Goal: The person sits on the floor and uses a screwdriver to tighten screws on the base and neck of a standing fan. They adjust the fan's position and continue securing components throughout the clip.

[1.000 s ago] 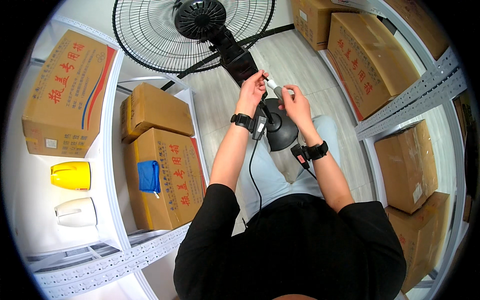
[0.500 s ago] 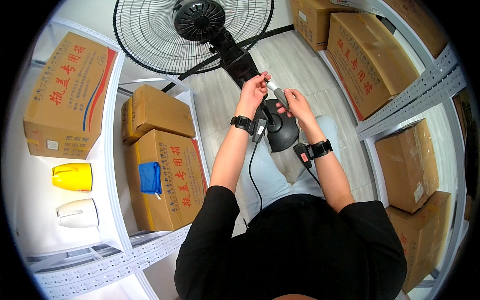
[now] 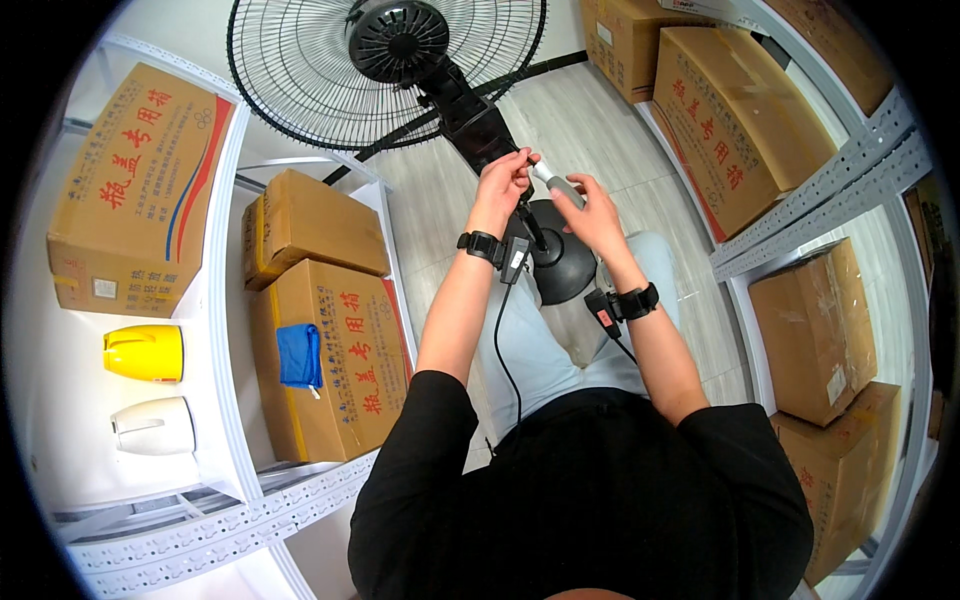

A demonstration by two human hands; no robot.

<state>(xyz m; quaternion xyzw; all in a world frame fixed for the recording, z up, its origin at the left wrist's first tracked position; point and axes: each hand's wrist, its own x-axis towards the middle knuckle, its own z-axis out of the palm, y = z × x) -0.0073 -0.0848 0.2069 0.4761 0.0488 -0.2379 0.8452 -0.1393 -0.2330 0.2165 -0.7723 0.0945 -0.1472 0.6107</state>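
At the front of a black standing fan (image 3: 403, 45), my left hand (image 3: 503, 182) pinches something small and dark against the fan's column (image 3: 472, 125), by the tip of a grey-and-white cylindrical tool (image 3: 556, 183); what the fingertips hold is unclear. My right hand (image 3: 590, 208) is loosely around the tool's grey handle, thumb and fingers on either side. The fan's round black base (image 3: 565, 280) rests on the pale floor between my legs, below both hands. Each wrist wears a black strapped device with a cable.
At left, white shelving (image 3: 240, 420) holds cardboard boxes (image 3: 130, 200), a yellow mug-like container (image 3: 150, 352), a white one (image 3: 155, 425) and a folded blue cloth (image 3: 300, 355) lying on a box. More boxes (image 3: 740, 130) fill the metal shelving (image 3: 810, 190) at right.
My right hand's fingers have shifted and loosened on the grey handle. My left hand and the tool's tip have dipped very slightly but stay at the same spot on the column.
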